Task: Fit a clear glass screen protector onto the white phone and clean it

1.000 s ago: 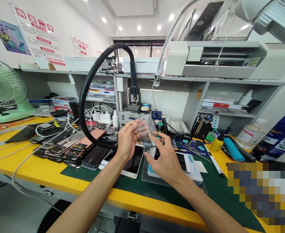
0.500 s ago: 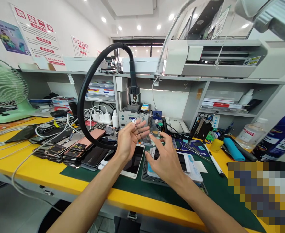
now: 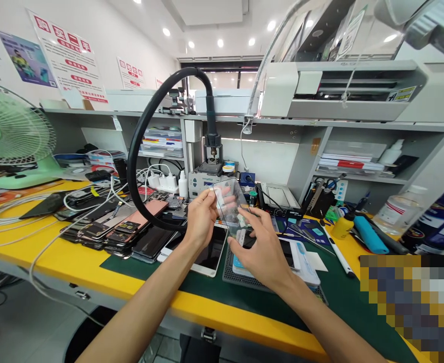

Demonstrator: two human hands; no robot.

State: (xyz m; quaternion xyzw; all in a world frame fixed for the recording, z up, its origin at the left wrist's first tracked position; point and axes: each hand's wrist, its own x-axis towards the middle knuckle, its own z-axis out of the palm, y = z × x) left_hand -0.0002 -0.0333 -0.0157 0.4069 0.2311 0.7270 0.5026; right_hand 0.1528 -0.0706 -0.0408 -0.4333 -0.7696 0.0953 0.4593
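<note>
I hold a clear glass screen panel (image 3: 232, 202) up above the bench with both hands. My left hand (image 3: 201, 218) pinches its left edge, fingers closed on it. My right hand (image 3: 262, 247) grips its lower right edge with thumb and fingertips. Under the hands a white phone (image 3: 207, 254) lies face up on the green mat (image 3: 161, 272), beside a phone on a black heating pad (image 3: 244, 275).
Several stacked phones and screens (image 3: 127, 229) lie at left among white cables. A black hose (image 3: 146, 141) loops over a rework station (image 3: 207, 176). A green fan (image 3: 10, 136) stands far left. Bottles, pens and tools crowd the right side (image 3: 354, 232).
The glass panel has tilted more upright and risen slightly in my hands. The camera view has shifted a little to the left.
</note>
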